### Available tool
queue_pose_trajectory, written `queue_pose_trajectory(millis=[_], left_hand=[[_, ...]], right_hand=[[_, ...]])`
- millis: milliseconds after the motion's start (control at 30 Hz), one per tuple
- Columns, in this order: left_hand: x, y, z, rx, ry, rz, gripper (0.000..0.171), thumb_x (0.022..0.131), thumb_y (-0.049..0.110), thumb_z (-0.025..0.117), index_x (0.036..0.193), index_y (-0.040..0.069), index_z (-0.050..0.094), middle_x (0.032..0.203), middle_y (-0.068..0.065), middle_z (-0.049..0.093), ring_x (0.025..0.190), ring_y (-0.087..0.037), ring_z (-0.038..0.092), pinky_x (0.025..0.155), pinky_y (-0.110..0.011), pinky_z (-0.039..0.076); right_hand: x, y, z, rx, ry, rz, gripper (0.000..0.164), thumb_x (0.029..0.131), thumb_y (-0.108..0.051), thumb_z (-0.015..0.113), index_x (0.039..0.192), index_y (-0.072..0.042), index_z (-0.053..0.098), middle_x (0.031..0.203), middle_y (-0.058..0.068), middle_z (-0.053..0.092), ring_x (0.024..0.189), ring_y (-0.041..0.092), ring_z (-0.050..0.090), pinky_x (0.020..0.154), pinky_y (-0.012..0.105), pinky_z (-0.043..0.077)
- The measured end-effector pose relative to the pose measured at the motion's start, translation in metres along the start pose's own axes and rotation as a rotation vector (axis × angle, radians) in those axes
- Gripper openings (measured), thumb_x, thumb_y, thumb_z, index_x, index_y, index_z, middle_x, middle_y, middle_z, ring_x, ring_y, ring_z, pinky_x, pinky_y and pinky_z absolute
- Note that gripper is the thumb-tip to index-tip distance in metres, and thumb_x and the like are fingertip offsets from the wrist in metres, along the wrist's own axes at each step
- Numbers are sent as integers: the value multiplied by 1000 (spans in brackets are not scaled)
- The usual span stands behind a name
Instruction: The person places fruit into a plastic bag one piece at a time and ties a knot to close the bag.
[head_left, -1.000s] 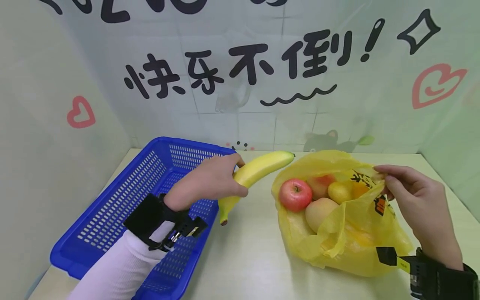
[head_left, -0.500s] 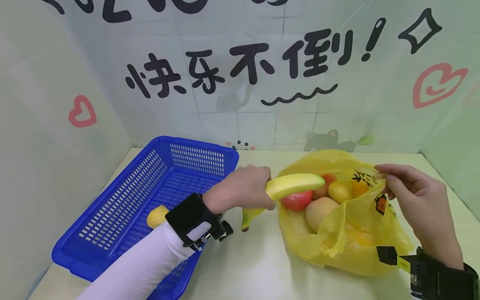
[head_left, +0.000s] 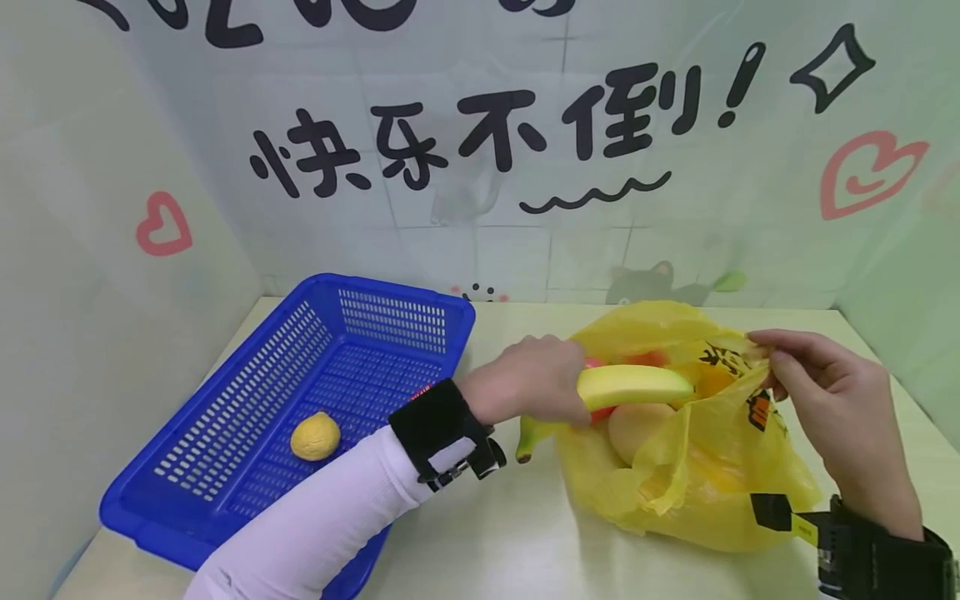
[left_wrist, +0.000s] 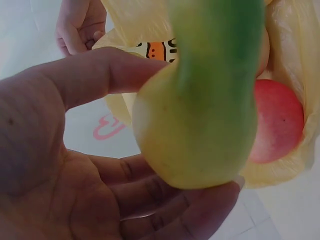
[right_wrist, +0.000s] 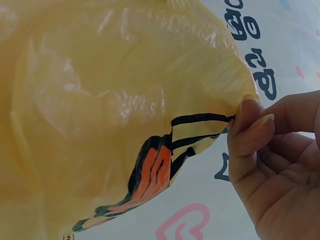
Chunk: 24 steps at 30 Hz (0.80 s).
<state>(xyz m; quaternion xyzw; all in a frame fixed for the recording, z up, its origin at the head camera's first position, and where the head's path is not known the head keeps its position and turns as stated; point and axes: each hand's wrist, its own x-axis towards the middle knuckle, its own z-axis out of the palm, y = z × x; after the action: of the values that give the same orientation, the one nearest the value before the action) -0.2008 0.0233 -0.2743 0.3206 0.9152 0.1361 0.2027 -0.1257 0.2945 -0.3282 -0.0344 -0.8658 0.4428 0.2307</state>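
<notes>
My left hand grips a yellow banana around its middle, holding it level across the mouth of a yellow plastic bag. Thumb and fingers wrap the banana from both sides in the left wrist view, its greenish end toward the camera. Inside the bag lie a red apple and a pale round fruit, both partly covered by the banana in the head view. At the bag's right edge, my right hand pinches the plastic between thumb and fingers, holding the mouth wide.
A blue slotted basket stands on the left of the table. In it sits a round, wrinkled yellow fruit; a bit of something red shows behind my left wrist. A printed backdrop rises behind the table.
My left hand has carried the banana rightward from beside the basket to over the bag, uncovering the yellow fruit in the basket. The right hand has stayed at the bag's edge.
</notes>
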Motion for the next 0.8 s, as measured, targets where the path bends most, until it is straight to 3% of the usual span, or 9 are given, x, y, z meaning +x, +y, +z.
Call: queue_pose_trajectory(millis=[233, 367, 600, 800], left_hand=[[9, 10, 8, 52, 11, 59, 32, 85, 35, 70, 67, 23, 46, 61, 8, 44, 58, -8, 51, 53, -21, 36], [13, 15, 12, 40, 16, 53, 33, 84, 38, 73, 68, 22, 48, 61, 8, 44, 57, -9, 51, 51, -20, 37], [26, 23, 20, 142, 39, 71, 32, 81, 22, 69, 62, 18, 44, 56, 8, 37, 52, -7, 47, 46, -19, 31], [35, 34, 31, 154, 55, 91, 34, 84, 29, 68, 62, 19, 44, 57, 9, 34, 50, -6, 43, 46, -19, 31]], right_hand=[[-1, 0, 0, -4, 6, 6, 28, 101, -17, 52, 123, -5, 65, 94, -20, 64, 73, 5, 53, 64, 11, 44], [-1, -1, -1, -12, 12, 11, 27, 101, -17, 53, 122, -6, 66, 93, -21, 64, 73, 4, 53, 64, 11, 43], [0, -1, -1, 1, 16, 11, 27, 101, -17, 53, 123, -6, 66, 95, -20, 64, 73, 5, 53, 65, 11, 43], [0, 0, 0, 16, 12, 8, 27, 101, -16, 53, 122, -5, 66, 95, -18, 64, 73, 4, 53, 65, 11, 43]])
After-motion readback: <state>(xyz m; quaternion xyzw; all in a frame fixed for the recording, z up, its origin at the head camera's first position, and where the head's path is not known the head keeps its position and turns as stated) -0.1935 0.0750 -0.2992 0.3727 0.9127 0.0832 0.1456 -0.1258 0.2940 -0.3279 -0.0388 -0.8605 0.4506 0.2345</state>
